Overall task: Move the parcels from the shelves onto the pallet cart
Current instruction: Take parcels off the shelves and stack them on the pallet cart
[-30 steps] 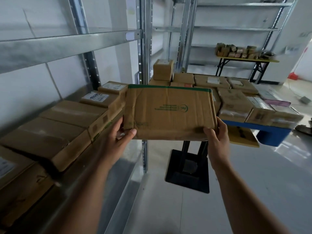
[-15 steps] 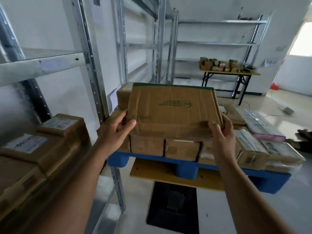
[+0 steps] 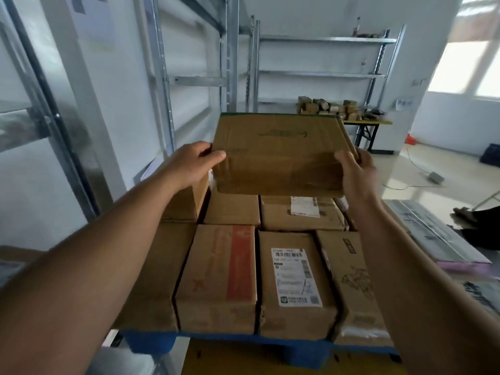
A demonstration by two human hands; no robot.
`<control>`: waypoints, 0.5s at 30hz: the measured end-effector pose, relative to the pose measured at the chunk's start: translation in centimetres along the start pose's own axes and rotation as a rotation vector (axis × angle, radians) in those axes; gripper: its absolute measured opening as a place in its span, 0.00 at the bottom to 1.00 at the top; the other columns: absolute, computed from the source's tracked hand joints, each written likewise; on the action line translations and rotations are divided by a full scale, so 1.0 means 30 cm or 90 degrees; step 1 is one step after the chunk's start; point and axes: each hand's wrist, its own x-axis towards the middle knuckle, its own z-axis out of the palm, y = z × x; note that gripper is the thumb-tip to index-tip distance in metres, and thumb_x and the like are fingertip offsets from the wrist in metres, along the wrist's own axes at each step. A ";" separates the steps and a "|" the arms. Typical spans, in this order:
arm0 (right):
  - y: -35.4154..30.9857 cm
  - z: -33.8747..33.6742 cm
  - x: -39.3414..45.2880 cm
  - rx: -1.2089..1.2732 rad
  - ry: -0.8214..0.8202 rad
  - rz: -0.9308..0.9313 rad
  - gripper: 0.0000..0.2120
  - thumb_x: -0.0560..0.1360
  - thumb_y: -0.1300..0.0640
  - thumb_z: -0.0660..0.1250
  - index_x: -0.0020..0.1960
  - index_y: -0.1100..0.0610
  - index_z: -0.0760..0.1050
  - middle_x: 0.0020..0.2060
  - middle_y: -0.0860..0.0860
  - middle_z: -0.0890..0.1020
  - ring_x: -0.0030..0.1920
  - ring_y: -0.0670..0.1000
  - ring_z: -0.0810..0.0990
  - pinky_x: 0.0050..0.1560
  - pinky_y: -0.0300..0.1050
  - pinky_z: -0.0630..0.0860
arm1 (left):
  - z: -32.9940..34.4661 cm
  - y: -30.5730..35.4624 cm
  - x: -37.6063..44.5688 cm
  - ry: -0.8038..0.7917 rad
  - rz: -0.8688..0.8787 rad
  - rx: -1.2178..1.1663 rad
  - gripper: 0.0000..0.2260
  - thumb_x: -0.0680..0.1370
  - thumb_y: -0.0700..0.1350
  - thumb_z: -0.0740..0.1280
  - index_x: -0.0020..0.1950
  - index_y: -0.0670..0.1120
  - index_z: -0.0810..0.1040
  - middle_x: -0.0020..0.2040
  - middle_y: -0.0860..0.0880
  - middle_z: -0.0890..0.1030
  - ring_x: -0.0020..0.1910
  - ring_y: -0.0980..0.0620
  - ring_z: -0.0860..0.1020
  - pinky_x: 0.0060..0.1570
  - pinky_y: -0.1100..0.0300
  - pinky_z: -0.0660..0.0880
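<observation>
The flat cardboard parcel is up in the air over the far rows of boxes, left hand clamped on its near-left corner, right hand gripping the near-right edge. Below sit packed boxes on the blue pallet, steel shelving at left.

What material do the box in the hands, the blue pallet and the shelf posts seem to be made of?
Held box: brown corrugated cardboard, matte, judging by its creased, dented face, with green tape along the far edge.
Blue pallet: probably moulded plastic, given its uniform colour and rounded blocks.
Shelf posts: metal, likely galvanised steel, with a dull silver sheen and punched holes.
The left hand and right hand grip the box's sides.
</observation>
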 end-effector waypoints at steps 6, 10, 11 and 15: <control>0.061 0.148 0.149 -0.017 0.031 0.030 0.03 0.73 0.46 0.65 0.45 0.43 0.72 0.39 0.43 0.77 0.39 0.44 0.75 0.34 0.41 0.70 | 0.021 -0.094 0.228 -0.045 -0.037 0.014 0.22 0.78 0.58 0.60 0.66 0.45 0.72 0.58 0.45 0.76 0.55 0.48 0.74 0.47 0.56 0.68; 0.114 0.211 0.203 -0.035 0.001 0.045 0.09 0.74 0.45 0.64 0.53 0.44 0.72 0.41 0.44 0.77 0.41 0.45 0.76 0.35 0.41 0.69 | 0.042 -0.160 0.288 -0.057 -0.066 0.027 0.22 0.78 0.58 0.59 0.65 0.45 0.72 0.57 0.45 0.76 0.56 0.46 0.74 0.44 0.57 0.67; 0.125 0.225 0.214 -0.034 -0.008 0.049 0.10 0.74 0.46 0.64 0.54 0.45 0.72 0.41 0.45 0.77 0.41 0.45 0.76 0.36 0.42 0.70 | 0.048 -0.175 0.296 -0.055 -0.072 0.033 0.22 0.78 0.58 0.59 0.66 0.45 0.72 0.57 0.46 0.76 0.56 0.47 0.74 0.44 0.58 0.67; 0.170 0.269 0.238 -0.036 -0.035 0.060 0.14 0.74 0.46 0.64 0.58 0.48 0.72 0.44 0.48 0.78 0.45 0.48 0.77 0.42 0.46 0.74 | 0.057 -0.212 0.306 -0.038 -0.092 0.051 0.18 0.79 0.57 0.59 0.60 0.45 0.75 0.44 0.53 0.74 0.40 0.58 0.70 0.35 0.64 0.62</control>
